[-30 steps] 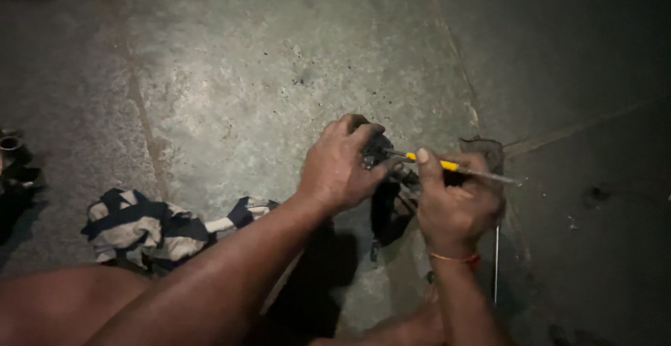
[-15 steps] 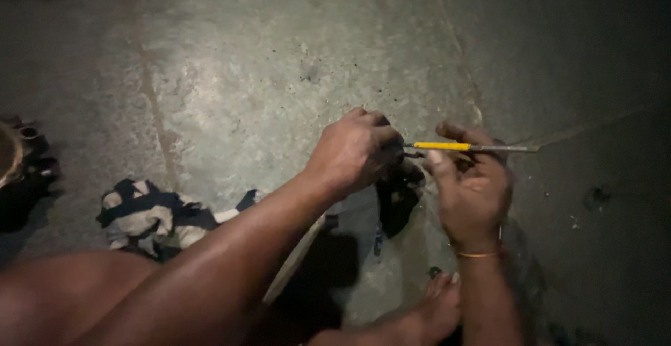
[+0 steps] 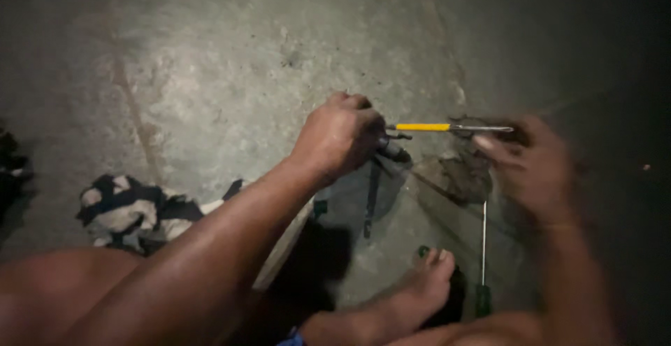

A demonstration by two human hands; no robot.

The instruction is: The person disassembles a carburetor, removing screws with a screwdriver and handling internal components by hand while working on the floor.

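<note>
Since the picture half a second back, the right hand (image 3: 535,168) has drawn off to the right and downward from the yellow-handled slim metal tool (image 3: 447,128), and it now reads as a motion blur with fingers loosely spread; whether its fingertips touch the tool's metal end cannot be told, and it appears clamped on nothing. That tool lies level, its yellow grip toward the left hand (image 3: 340,138) and its bare steel shaft pointing right toward the blurred fingers. The left hand is closed in a fist over a small dark metal part (image 3: 393,150), of which only a stub shows past the knuckles; the grip is from above, which by my judgement steadies the part while the tool's tip is seated in or against it. A dark strap-like strip (image 3: 371,203) hangs down from under that fist. The tool therefore sits between the two hands, touching or just beside the left and near the right. Below the right hand a long thin screwdriver with a green handle (image 3: 483,262) lies on the rough grey concrete floor (image 3: 231,66), shaft pointing up the frame, just beside the person's bare foot (image 3: 419,297). A dark patch (image 3: 454,178) marks the floor under the work. Well apart to the left lies a crumpled black-and-white cloth (image 3: 129,210), partly hidden by the left forearm.
</note>
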